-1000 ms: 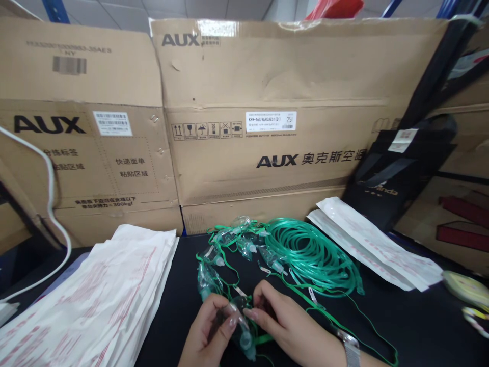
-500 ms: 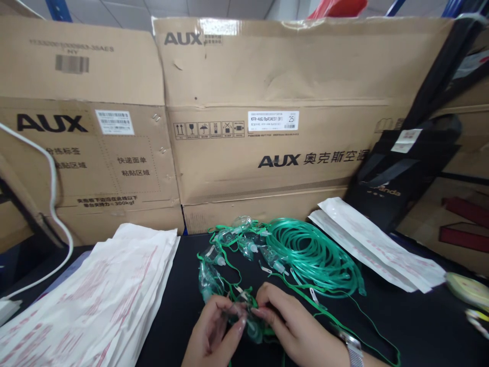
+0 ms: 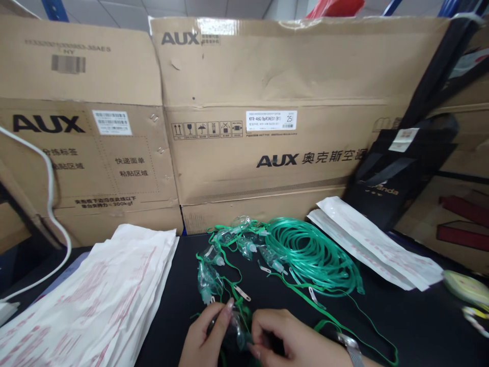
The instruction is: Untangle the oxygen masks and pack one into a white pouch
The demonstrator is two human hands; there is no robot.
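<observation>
At the bottom middle, a clear green oxygen mask (image 3: 237, 329) is between my hands. My left hand (image 3: 204, 336) pinches its left side with thumb and fingers. My right hand (image 3: 277, 336) is closed at the mask's right lower edge, its fingertips pinching there. Green elastic strap (image 3: 241, 308) bunches just above the held mask, with a small metal nose clip (image 3: 242, 293) close by. Several more clear masks (image 3: 209, 280) lie in an arc beyond my hands. Behind them to the right rests a coil of green tubing (image 3: 309, 255).
White printed pouches (image 3: 87, 285) are stacked at left, and more pouches (image 3: 374, 244) lie at back right. Large cardboard boxes (image 3: 214, 168) stand behind the black table. A black bag (image 3: 397, 173) leans at right, near a yellowish tape roll (image 3: 466, 288). A white cable (image 3: 51, 188) hangs at left.
Both hands have moved slightly lower and apart, my right hand going down along the mask. More of the held mask, the strap and the nose clip now shows.
</observation>
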